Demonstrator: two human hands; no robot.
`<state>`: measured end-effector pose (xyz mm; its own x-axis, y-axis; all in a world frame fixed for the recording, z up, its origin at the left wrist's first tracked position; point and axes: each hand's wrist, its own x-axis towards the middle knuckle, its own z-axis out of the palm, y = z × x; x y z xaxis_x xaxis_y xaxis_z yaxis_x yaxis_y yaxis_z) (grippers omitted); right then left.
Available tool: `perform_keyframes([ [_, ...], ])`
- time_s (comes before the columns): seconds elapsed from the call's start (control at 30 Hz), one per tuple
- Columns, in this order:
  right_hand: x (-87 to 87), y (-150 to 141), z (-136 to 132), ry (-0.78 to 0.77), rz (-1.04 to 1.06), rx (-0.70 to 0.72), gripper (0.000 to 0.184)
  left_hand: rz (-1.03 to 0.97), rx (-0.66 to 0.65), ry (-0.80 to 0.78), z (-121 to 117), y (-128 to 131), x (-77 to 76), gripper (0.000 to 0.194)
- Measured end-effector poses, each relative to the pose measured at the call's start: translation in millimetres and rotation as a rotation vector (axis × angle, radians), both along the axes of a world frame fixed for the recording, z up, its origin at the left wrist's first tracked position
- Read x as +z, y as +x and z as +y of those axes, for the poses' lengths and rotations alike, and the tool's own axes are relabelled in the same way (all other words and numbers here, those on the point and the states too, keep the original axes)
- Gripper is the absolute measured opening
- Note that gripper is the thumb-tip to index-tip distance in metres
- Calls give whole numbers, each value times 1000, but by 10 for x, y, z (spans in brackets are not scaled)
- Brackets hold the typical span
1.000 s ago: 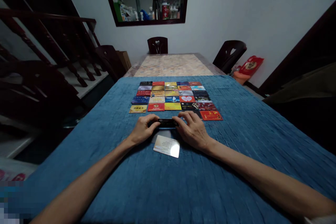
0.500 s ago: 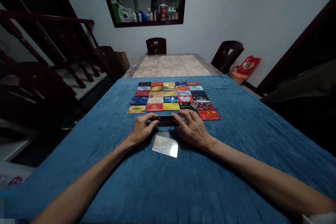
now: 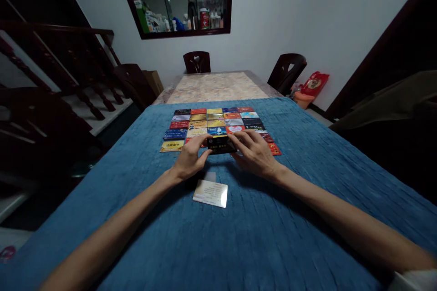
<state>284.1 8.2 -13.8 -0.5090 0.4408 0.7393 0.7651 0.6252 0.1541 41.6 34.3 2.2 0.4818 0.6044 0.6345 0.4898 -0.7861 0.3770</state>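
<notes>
Running along the far left, a dark railing (image 3: 59,27) led toward a chair (image 3: 134,82) and a cardboard box (image 3: 154,82). A blue cloth (image 3: 266,227) covered the near part of a long table (image 3: 213,86), whose patterned top showed beyond it. Left of the cloth's middle, a yellow card (image 3: 172,146) lay flat at the near left corner of a block of colourful cards (image 3: 215,123) set out in close rows. To the right of the yellow card and nearer the viewer came the left hand (image 3: 191,157), its thumb and index finger pinching the left end of a black card (image 3: 221,144). The black card was between the two hands, held up in front of the rows with its printed face toward the viewer, hiding parts of the cards behind it. Below it on the cloth, nearer the viewer, a pale card (image 3: 210,193) lay flat, touching neither hand. At the black card's other end, the right hand (image 3: 254,153) gripped it between thumb and fingers. Just beyond the right hand, a red card (image 3: 274,148) showed partly at the block's near right corner. Farther right stood another chair (image 3: 287,72), then a red bag (image 3: 315,83) by an orange container (image 3: 303,98).
</notes>
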Motion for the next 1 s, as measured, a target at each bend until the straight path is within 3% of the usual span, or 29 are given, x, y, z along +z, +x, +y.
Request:
perform_keyframes([
  [0.17,105,208,119,17,-25,-25,55,96,-19,127,140,200,37,51],
  [0.43,155,470,277,-45,-23,-38,47,181,-52,92,359,428,128,50],
  [0.87,-49,785,516,-347,27,-50,31,335,-101,-84,759,734,-32,39],
  [1.0,-124,804,579,-432,28,-59,29,404,-63,-134,831,776,-85,42],
])
